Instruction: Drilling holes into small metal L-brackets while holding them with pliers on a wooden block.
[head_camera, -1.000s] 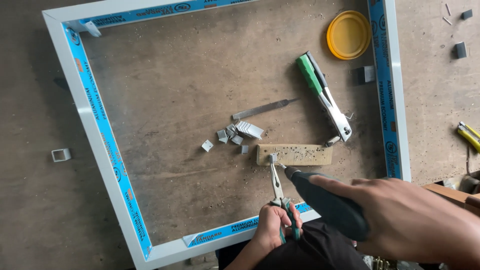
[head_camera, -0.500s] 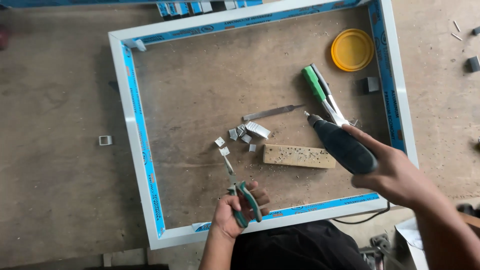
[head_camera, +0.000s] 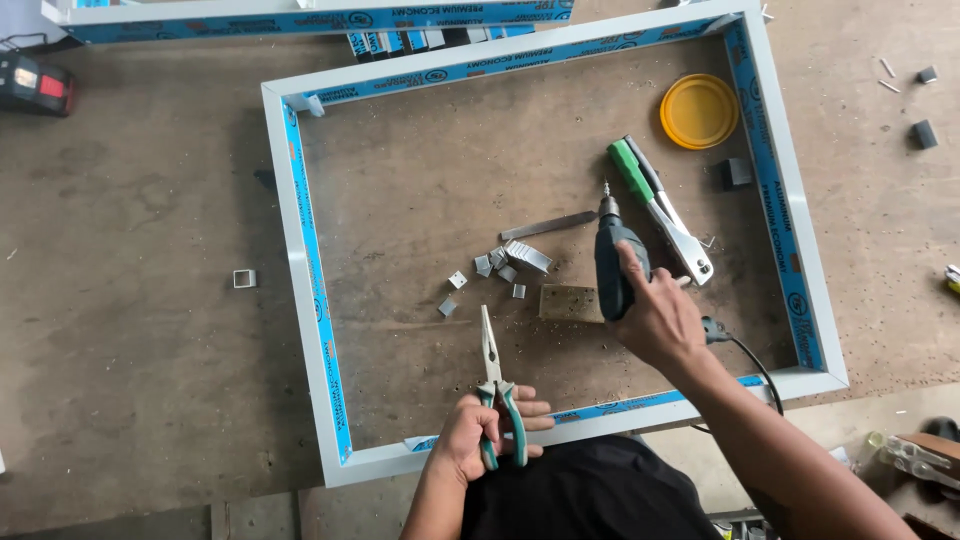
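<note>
- The left hand (head_camera: 478, 432) is closed around the green handles of the needle-nose pliers (head_camera: 495, 388), near the bottom rail of the white aluminium frame (head_camera: 300, 300); the plier tip points away from the person.
- The right hand (head_camera: 660, 322) grips a dark electric drill (head_camera: 612, 262), with the bit pointing away, and its cable goes down over the frame rail.
- The wooden block (head_camera: 570, 302) lies on the floor just left of the drill, partly under it.
- Small metal pieces (head_camera: 505, 262) lie above the plier tip, apart from it.
- A green-handled rivet tool (head_camera: 660, 208) lies just right of the drill, and a yellow lid (head_camera: 698, 110) lies further up.
</note>
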